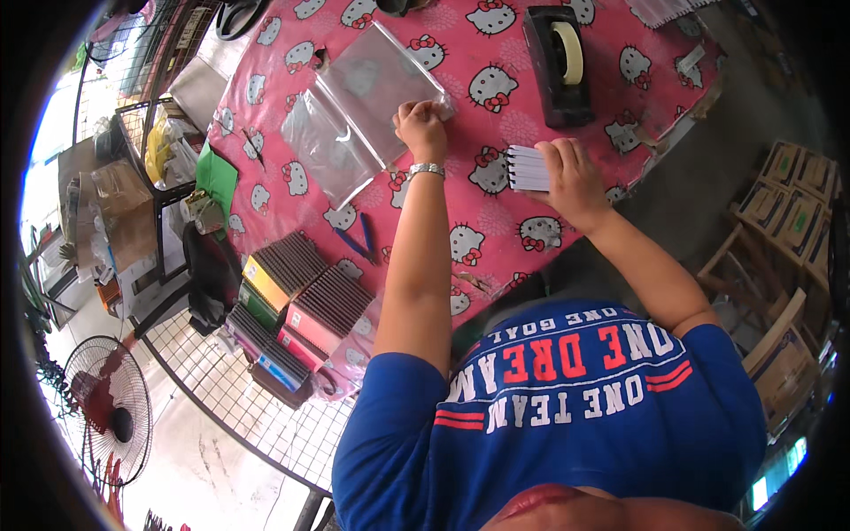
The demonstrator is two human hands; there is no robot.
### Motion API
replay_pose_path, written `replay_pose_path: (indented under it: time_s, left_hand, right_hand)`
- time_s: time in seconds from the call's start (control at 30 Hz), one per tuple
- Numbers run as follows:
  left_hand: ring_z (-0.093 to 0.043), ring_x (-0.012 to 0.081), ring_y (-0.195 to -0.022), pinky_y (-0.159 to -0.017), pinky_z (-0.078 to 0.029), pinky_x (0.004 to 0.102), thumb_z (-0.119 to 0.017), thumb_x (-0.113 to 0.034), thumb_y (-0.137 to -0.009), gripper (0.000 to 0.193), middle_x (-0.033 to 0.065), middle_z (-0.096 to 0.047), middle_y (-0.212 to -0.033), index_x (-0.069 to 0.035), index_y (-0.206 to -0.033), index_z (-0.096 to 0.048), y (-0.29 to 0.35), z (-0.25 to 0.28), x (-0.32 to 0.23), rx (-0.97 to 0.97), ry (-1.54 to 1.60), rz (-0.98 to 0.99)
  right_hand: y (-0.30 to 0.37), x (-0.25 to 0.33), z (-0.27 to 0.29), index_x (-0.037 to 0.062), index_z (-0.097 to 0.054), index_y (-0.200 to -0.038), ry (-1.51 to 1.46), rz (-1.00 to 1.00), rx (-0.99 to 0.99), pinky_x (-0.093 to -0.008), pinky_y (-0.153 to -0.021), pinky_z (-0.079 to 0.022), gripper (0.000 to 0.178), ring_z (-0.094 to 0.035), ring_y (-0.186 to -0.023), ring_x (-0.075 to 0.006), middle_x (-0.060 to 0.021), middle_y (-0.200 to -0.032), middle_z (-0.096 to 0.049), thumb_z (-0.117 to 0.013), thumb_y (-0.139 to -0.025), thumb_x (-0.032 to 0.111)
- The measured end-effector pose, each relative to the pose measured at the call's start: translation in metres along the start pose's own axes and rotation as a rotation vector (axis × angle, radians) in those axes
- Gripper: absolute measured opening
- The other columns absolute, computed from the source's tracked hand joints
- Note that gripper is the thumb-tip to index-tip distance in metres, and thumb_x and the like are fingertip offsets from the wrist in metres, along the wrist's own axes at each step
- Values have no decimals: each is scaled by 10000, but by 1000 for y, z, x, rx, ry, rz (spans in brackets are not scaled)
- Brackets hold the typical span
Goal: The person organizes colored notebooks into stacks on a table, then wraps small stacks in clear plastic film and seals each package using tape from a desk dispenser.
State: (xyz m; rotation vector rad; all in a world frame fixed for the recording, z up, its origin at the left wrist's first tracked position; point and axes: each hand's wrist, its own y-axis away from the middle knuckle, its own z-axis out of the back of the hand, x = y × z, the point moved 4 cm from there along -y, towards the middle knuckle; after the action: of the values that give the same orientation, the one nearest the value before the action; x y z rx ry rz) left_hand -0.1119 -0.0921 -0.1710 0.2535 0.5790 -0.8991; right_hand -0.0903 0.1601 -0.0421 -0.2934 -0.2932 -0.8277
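Clear plastic bags [367,84] lie flat in a stack on the pink table cover, with more of them overlapping to the left. My left hand [421,128] is over their right-hand edge, its fingers curled and pinched together on the plastic. A bracelet circles that wrist. To the right, my right hand [574,181] grips a small stack of white-paged notepads [528,168], whose left ends show dark binding. The thumb and fingers wrap round the stack's right end. A black tape dispenser [558,75] with a pale roll stands just beyond it.
Blue-handled pliers [359,239] lie left of my forearm. Several spiral-bound notebooks [297,305] with coloured covers stand in rows at the table's near left. A green sheet [215,177] lies at the left edge. A fan [111,411] is lower left; cardboard boxes [788,203] stand right.
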Motion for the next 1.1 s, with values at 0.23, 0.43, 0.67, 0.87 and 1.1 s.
replay_pose_path:
  time_s: [0.23, 0.43, 0.67, 0.87, 1.1]
  left_hand:
    - [-604, 183, -635, -619, -486, 284, -564, -109, -814, 180, 111, -640, -766, 46, -813, -656, -19, 2, 21, 330, 805, 476]
    - [-584, 195, -631, -585, -477, 270, -426, -171, -893, 248, 111, -609, -733, 20, -892, -585, -46, 112, 75, -258, 1079, 412]
    - [-564, 284, -931, -781, -470, 378, -838, -180, -631, 390, 153, -566, -1079, 5, -738, -511, 43, 208, -28, -132, 22, -419]
    - [-597, 301, -1014, -848, -494, 415, -666, -68, -789, 108, 134, -568, -1192, -15, -803, -573, 178, 93, 13, 458, 183, -442]
    - [-495, 287, -1201, -1033, -339, 532, -584, -66, -784, 49, 113, -563, -1204, -58, -791, -537, 257, 71, -7, 632, 114, -845]
  right_hand:
    - [-1, -3, -1, 34, -453, -1107, -18, 19, -23, -381, -845, -447, 684, -495, -936, -278, -115, -973, -466, -803, -599, 328]
    - [-2, 2, -2, 33, -446, -1104, -31, 29, -26, -382, -843, -446, 681, -493, -947, -285, -120, -978, -465, -798, -605, 333]
    - [-2, -4, 1, 4, -446, -1126, -87, 15, -74, -415, -834, -444, 690, -487, -948, -323, -154, -1003, -468, -794, -640, 348]
    - [-10, -4, 36, 20, -483, -1063, -22, -37, -100, -407, -814, -447, 679, -511, -910, -310, -133, -952, -491, -767, -646, 474]
    - [-15, -11, 40, -12, -592, -959, -703, -518, 111, -312, -644, -482, 667, -612, -708, -155, -90, -760, -629, -682, -733, 608]
